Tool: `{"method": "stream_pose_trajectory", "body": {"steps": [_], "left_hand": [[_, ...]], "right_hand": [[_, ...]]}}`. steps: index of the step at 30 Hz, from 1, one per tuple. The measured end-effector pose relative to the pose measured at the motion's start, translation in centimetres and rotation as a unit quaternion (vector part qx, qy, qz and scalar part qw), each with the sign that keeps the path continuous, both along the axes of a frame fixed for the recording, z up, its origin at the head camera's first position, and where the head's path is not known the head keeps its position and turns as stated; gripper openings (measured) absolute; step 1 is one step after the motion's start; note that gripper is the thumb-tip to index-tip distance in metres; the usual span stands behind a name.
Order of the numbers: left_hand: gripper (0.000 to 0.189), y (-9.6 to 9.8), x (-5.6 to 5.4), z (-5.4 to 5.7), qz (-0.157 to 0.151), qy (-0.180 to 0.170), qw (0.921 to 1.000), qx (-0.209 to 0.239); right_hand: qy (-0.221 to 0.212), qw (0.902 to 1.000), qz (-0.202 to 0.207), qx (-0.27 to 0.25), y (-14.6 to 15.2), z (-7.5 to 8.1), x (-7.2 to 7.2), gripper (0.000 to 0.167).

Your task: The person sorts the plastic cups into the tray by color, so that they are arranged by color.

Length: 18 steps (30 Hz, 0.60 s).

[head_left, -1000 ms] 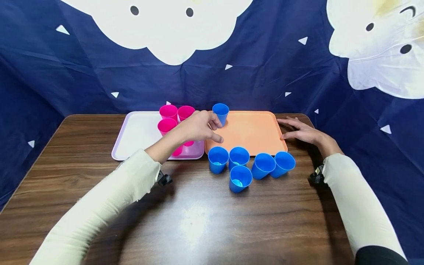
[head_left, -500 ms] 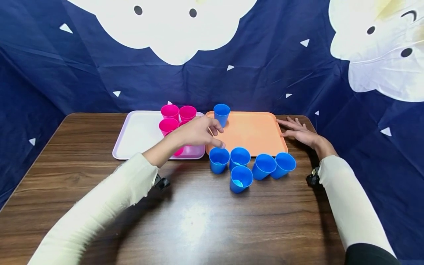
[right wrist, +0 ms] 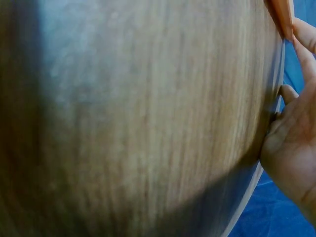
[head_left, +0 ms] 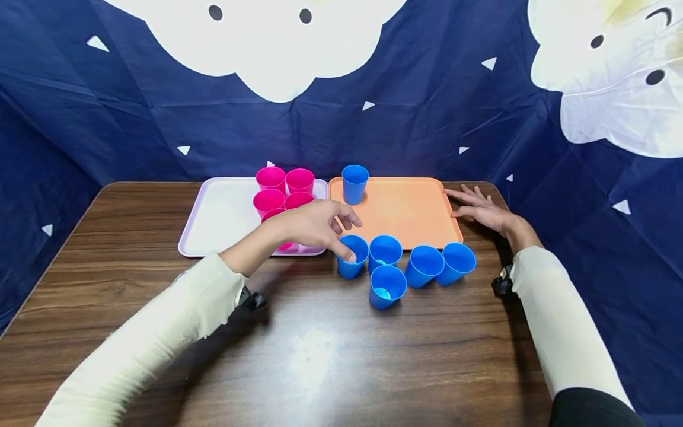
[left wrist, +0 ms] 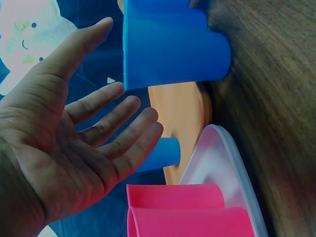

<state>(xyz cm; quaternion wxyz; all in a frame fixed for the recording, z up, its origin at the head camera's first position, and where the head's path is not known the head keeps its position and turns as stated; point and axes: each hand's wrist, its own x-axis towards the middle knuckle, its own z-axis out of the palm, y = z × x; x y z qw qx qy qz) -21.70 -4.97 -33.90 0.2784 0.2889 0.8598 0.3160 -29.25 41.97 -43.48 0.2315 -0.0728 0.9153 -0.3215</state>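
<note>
My left hand (head_left: 315, 224) hovers with its fingers spread and the thumb over the rim of the leftmost front blue cup (head_left: 349, 270). In the left wrist view a gap shows between the palm and the blue cups (left wrist: 173, 57); nothing is held. Several blue cups stand in a cluster on the table before the orange tray (head_left: 405, 213). One more blue cup (head_left: 354, 185) stands upright at that tray's back left corner. On the right, the fingers of my right hand (head_left: 487, 212) touch the orange tray's right edge, extended and apart.
A white tray with a purple rim (head_left: 219, 219) adjoins the orange one on the left. Several pink cups (head_left: 269, 203) stand on its right half, partly hidden by my left arm. A dark blue cloth (head_left: 320, 136) hangs behind the wooden table (head_left: 331, 367).
My left hand has moved toward me, from beside the blue cup on the orange tray to the leftmost front blue cup. My right hand stays at the tray's edge.
</note>
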Motion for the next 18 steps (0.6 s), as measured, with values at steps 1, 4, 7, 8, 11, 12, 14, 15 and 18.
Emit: {"method": "stream_pose_trajectory", "body": {"steps": [1,4,7,8,11,12,14,15,18], "left_hand": [[0.075,0.0,0.1,-0.1,-0.001,0.001,1.0000,0.001],[0.076,0.1,0.2,-0.3,-0.001,0.004,1.0000,0.004],[0.076,0.2,0.3,-0.7,0.001,0.005,1.0000,0.006],[0.076,0.2,0.3,-0.7,0.001,0.006,1.0000,0.006],[0.076,0.3,0.6,-0.8,0.002,0.005,1.0000,0.006],[0.077,0.3,0.6,-0.9,0.001,0.005,1.0000,0.006],[0.079,0.3,0.7,-1.0,-0.001,0.002,1.0000,0.006],[0.080,0.3,0.7,-1.1,-0.003,0.001,1.0000,0.006],[0.082,0.4,0.7,-1.4,-0.007,-0.001,0.9999,0.008]], "right_hand": [[-0.001,1.0000,0.000,0.000,0.0,0.0,0.0,0.076],[-0.003,1.0000,-0.002,-0.004,0.0,0.1,0.1,0.076],[-0.005,1.0000,-0.003,-0.007,0.1,0.0,0.1,0.077],[-0.005,1.0000,-0.002,-0.007,0.2,0.0,0.0,0.077],[-0.003,1.0000,0.001,-0.004,0.1,0.1,-0.1,0.079],[-0.003,1.0000,0.001,-0.003,0.1,0.1,-0.1,0.079],[-0.003,1.0000,0.002,-0.005,0.1,0.2,-0.1,0.079],[-0.004,1.0000,0.002,-0.008,0.1,0.1,-0.1,0.079],[-0.006,0.9999,0.003,-0.016,0.3,0.2,-0.1,0.079]]}}
